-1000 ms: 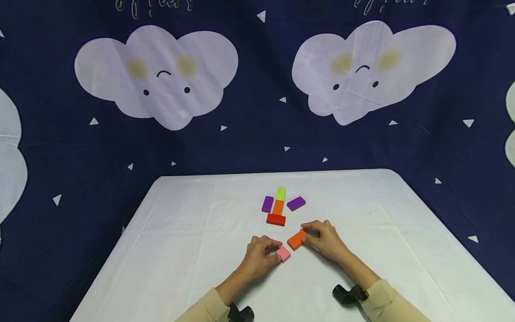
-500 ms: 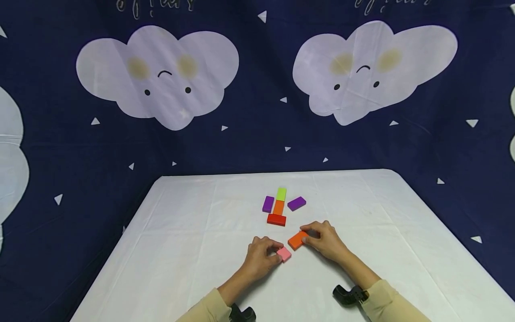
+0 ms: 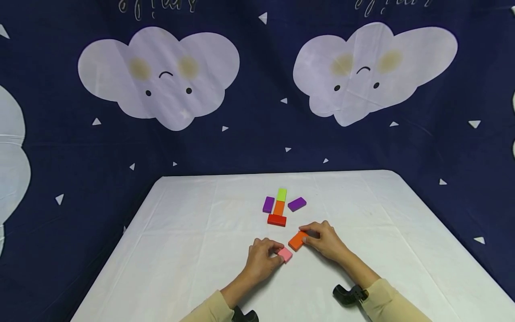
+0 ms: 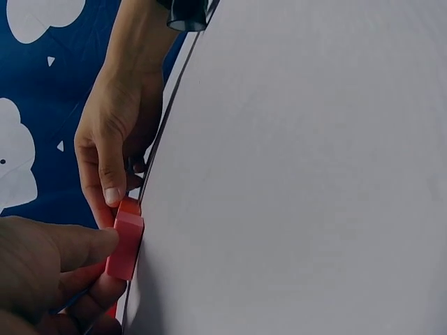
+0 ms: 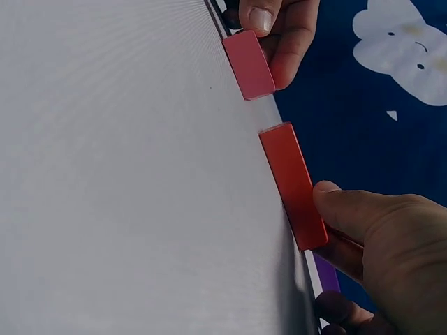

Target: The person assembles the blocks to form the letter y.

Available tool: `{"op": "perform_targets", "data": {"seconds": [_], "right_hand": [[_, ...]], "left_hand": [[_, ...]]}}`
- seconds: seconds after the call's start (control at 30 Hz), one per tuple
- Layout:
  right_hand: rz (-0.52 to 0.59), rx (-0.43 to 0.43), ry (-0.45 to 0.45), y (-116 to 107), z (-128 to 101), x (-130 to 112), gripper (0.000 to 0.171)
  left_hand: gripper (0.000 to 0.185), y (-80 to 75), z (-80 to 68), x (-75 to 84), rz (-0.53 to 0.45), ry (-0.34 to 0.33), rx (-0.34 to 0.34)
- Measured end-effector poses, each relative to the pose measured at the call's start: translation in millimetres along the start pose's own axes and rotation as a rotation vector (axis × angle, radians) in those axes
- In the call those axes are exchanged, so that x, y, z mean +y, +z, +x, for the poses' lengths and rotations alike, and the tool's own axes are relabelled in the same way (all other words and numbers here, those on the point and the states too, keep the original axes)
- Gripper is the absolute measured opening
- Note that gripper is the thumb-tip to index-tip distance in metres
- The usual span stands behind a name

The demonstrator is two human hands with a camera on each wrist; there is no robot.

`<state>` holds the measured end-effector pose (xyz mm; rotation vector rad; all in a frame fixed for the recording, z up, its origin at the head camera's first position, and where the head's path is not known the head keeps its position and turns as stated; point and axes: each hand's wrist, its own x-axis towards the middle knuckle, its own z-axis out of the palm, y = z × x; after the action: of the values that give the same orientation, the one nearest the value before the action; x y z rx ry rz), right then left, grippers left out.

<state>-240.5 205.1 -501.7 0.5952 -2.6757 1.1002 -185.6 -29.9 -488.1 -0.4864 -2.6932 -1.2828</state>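
- Now, low in the middle of the head view, the pink block (image 3: 285, 254) is pinched by the left hand (image 3: 260, 258), fingers curled around its left end while it lies flat on the white worktop (image 3: 193, 250).
- Just up and right of it, the orange block (image 3: 297, 240) is gripped at its right end by the right hand (image 3: 326, 241), thumb and fingers closed on it.
- A small gap between the two blocks is seen in the right wrist view, the pink block (image 5: 248, 64) at the upper centre and the orange block (image 5: 293, 183) below it.
- Further up the frame, a cluster is laid out: a red block (image 3: 276, 219), a second orange piece (image 3: 279, 207), a green block (image 3: 281, 194), and two purple blocks (image 3: 268, 204) and (image 3: 297, 204) flanking them.
- Behind, a dark blue backdrop (image 3: 257, 134) with white clouds fills the upper frame.
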Motion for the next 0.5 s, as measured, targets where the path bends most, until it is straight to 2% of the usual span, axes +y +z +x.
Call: {"op": "perform_targets", "data": {"seconds": [0.5], "right_hand": [[-0.012,-0.041,0.014,-1.6,2.0,-4.0,0.031]], "left_hand": [[0.021,5.5,-2.5,4.0,0.015,-0.014,0.021]]}}
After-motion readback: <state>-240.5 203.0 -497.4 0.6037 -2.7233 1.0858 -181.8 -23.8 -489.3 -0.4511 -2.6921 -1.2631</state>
